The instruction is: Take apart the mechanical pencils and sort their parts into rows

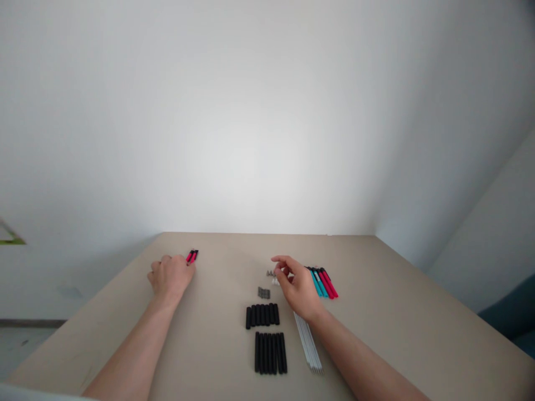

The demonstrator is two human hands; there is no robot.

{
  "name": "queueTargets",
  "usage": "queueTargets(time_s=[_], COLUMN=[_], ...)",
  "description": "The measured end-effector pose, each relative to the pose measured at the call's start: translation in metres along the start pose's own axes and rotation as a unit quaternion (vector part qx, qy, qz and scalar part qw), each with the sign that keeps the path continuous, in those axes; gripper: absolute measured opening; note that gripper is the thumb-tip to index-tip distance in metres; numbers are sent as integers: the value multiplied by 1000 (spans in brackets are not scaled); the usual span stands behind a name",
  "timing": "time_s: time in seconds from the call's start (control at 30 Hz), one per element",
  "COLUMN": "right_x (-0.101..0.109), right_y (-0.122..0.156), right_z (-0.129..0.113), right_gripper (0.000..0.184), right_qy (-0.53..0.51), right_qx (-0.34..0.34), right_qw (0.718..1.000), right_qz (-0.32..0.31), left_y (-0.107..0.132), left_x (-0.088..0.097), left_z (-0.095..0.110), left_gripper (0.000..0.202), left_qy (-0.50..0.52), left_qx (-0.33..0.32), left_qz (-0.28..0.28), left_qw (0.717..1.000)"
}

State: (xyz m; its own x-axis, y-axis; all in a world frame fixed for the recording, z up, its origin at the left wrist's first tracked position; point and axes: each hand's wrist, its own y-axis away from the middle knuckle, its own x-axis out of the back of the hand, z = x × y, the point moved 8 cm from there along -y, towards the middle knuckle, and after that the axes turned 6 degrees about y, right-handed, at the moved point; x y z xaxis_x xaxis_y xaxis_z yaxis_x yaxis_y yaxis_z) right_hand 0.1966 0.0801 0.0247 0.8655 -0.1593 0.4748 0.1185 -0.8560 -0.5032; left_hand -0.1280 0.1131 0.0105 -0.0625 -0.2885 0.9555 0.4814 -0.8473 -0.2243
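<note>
My left hand rests at the far left of the table with its fingers curled. Its thumb side is against two short red-and-black pen pieces, whose near ends it partly covers. My right hand hovers over small parts near the middle, index finger stretched out and thumb apart, with nothing visible between them. Beside its fingertips are small metal cone tips and little white pieces, partly hidden by the hand. Just right of that hand lie turquoise pen barrels and red pen barrels with black ends.
Small grey springs lie in the middle. Nearer are a row of short black tubes and a row of longer black tubes. White pen refills lie beside my right forearm. A wall stands behind the table.
</note>
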Motion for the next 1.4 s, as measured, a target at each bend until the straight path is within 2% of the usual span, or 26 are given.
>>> queueTargets(time_s=[0.4, 0.77, 0.9, 1.03, 1.1, 1.2, 1.3, 1.4], right_x=[1, 21, 38, 74, 89, 102, 106, 109], right_y=[0, -6, -10, -12, -13, -12, -10, -8], right_z=[1, 7, 15, 30, 38, 55, 73, 85], right_gripper=[23, 24, 25, 27, 27, 31, 32, 30], right_qy=[4, 33, 80, 178, 243, 324, 364, 390], right_qx=[-4, -12, -38, -118, -168, -247, -302, -332], right_qw=[1000, 997, 989, 957, 933, 899, 876, 857], right_qz=[5, 64, 114, 195, 206, 158, 98, 60], left_y=[-2, -5, -4, -1, 0, 1, 2, 5], left_x=[-5, -11, -10, -9, -9, -10, -10, 0], left_z=[-1, 3, 5, 8, 9, 10, 9, 14], left_gripper=[42, 39, 38, 38, 37, 36, 35, 37], left_qy=[28, 51, 47, 45, 42, 38, 38, 35], left_qx=[-5, -31, -37, -39, -35, -35, -32, -38], left_qz=[-8, -25, -29, -30, -27, -31, -29, 25], left_qw=[1000, 998, 998, 998, 998, 998, 998, 998])
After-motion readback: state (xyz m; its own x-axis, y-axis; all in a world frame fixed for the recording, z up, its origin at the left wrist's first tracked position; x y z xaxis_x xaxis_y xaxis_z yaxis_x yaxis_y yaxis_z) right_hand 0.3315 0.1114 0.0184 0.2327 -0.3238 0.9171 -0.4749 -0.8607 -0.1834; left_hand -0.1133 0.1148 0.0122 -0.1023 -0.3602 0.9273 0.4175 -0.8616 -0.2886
